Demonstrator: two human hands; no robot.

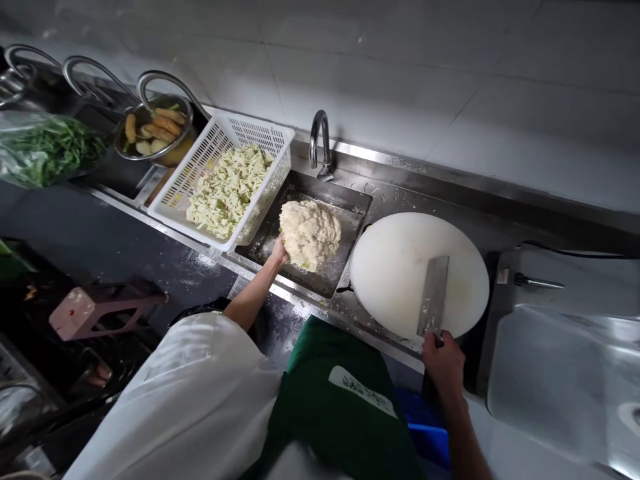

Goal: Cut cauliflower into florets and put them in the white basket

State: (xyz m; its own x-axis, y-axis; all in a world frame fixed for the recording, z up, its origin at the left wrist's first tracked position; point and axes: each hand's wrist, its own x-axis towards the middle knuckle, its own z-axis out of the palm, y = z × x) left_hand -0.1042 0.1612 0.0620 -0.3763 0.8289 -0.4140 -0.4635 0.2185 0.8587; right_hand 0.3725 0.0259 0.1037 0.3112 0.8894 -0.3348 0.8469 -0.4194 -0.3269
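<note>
Grip, left hand (279, 251): I have it grasping a head of cauliflower (311, 233) from the left near side; most of the fingers are hidden from me behind it.
Grip, right hand (445, 365): wrapped around the handle of a cleaver (434, 293), its blade reaching away toward the far side.
Cauliflower: above the sink basin (353, 208), left of the cleaver; I cannot tell whether its underside touches the bottom.
Cleaver: blade over the right near part of a round white board (390, 267); whether they touch I cannot make out.
Board: just right of the basin.
Tap (321, 133): curved metal, at the basin's far side.
Basket (256, 131): white, slotted, overlapping the basin's left side, with cut pale florets (230, 190) inside.
Farther left: I see a steel bowl (120, 140) of orange-brown and pale vegetables (165, 125), then leafy greens (63, 150) in clear plastic.
Farther right: a slim tool (543, 283) on a grey surface.
Near side: a green apron (335, 413) and, low at left, a pink stool (83, 313).
</note>
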